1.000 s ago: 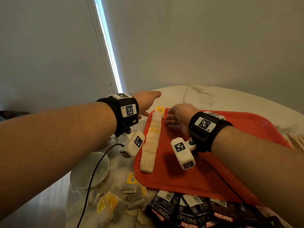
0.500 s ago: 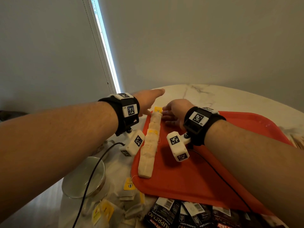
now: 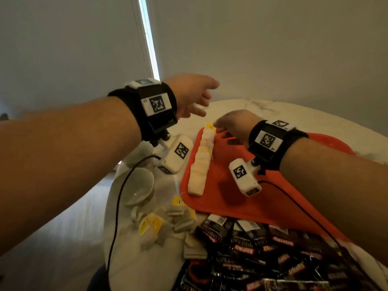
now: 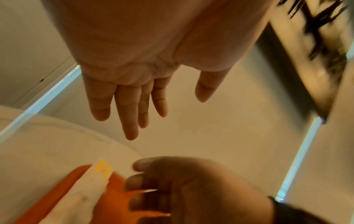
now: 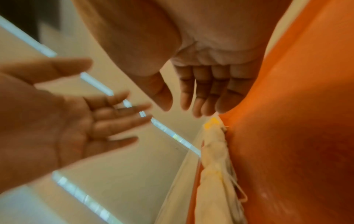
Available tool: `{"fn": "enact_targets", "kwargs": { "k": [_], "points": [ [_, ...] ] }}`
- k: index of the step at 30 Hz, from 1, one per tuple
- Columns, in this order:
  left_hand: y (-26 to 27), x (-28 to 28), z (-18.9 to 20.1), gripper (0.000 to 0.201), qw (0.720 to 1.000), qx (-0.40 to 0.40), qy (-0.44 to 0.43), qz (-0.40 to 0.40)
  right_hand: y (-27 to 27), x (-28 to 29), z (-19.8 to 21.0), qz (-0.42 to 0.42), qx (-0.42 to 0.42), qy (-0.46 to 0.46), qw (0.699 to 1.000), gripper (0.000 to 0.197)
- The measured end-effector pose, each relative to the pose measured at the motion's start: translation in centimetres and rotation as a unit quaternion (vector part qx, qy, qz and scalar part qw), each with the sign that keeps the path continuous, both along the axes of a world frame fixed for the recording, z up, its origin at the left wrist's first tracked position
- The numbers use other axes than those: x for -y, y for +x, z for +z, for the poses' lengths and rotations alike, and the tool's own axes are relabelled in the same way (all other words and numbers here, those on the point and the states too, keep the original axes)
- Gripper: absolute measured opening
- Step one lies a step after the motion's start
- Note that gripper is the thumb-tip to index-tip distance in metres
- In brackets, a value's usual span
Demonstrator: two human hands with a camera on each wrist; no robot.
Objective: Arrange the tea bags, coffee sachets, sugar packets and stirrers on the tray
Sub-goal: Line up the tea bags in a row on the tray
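A row of white tea bags lies along the left edge of the orange tray, with a yellow tag at its far end. My right hand hovers at that far end with relaxed fingers just by the tag and nothing in them. My left hand is raised above the table left of the tray, with straight, spread fingers and an empty palm. Loose tea bags and black coffee sachets lie in front of the tray.
A glass jar and its lid stand left of the tray on the white marble table. A black cable runs from the left wrist camera across the jar. A wall is close behind the table.
My left hand has lifted up and away from the tea bag row. The right hand has drawn back slightly from the row's far end. The view has shifted nearer.
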State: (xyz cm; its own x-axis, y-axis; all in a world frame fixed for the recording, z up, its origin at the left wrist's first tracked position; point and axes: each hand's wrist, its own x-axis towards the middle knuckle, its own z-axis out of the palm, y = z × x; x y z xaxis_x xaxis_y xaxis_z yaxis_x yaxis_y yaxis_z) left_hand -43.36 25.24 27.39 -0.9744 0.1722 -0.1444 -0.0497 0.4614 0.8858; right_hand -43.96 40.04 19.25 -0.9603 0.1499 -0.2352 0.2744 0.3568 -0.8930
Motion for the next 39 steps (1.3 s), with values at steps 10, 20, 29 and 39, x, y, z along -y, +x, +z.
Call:
{"fn": "enact_targets", "kwargs": {
  "k": [10, 20, 29, 39],
  "points": [
    [17.8, 11.5, 0.5, 0.014, 0.993, -0.118, 0.016, -0.024, 12.8, 7.1, 3.4, 0.395, -0.003, 0.359, 0.846, 0.052],
    [21.4, 17.0, -10.9, 0.029, 0.900, -0.106, -0.410, -0.109, 15.7, 11.1, 2.5, 0.455, 0.043, 0.565, 0.687, 0.103],
    [21.0, 14.5, -12.4, 0.039, 0.869, -0.156, -0.450, -0.133, 15.9, 13.7, 0.8, 0.471, 0.028, 0.639, 0.607, 0.075],
    [20.8, 13.7, -12.7, 0.033, 0.863, -0.192, -0.442, -0.155, 16.1, 13.4, 0.9, 0.502, -0.030, 0.602, 0.620, 0.072]
  ]
}}
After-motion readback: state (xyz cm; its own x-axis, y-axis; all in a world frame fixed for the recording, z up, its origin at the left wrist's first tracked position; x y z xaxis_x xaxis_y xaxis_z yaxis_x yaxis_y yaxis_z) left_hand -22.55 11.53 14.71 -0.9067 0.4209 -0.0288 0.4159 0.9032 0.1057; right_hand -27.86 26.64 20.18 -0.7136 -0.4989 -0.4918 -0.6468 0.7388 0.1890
